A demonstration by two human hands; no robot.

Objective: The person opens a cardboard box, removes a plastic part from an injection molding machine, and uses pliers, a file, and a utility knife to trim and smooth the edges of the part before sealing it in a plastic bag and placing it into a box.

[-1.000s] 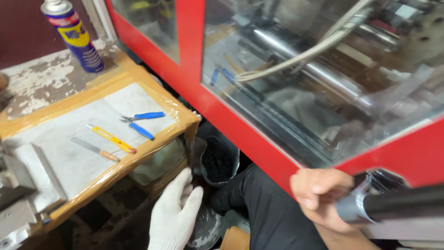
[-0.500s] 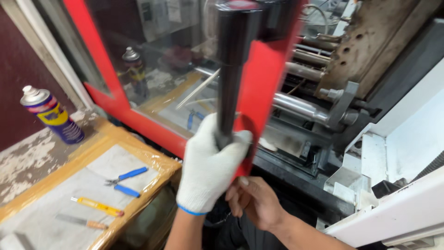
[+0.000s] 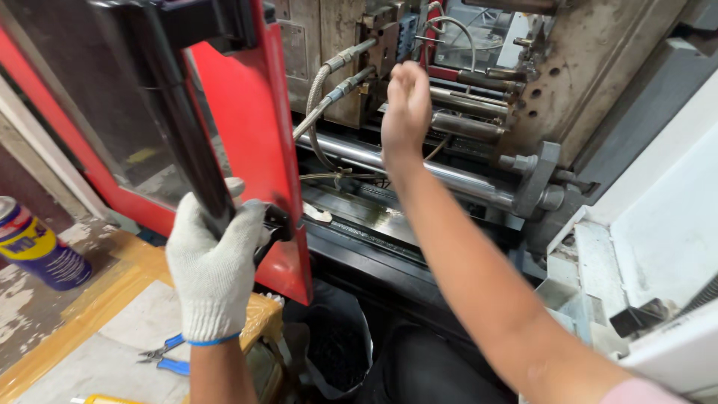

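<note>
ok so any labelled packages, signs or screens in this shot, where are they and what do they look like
Spray can: far left edge, on the worn bench top beside the red door frame; a cylinder, blue body with a yellow panel and a silver shoulder, partly cut off by the picture's edge.
Plate on the machine wall: upper middle, just right of the door frame; a pale rectangular panel, too blurred to tell more.
No screens or signs in view.

Gloved left hand [image 3: 213, 258] on door handle [image 3: 187, 142]
</note>
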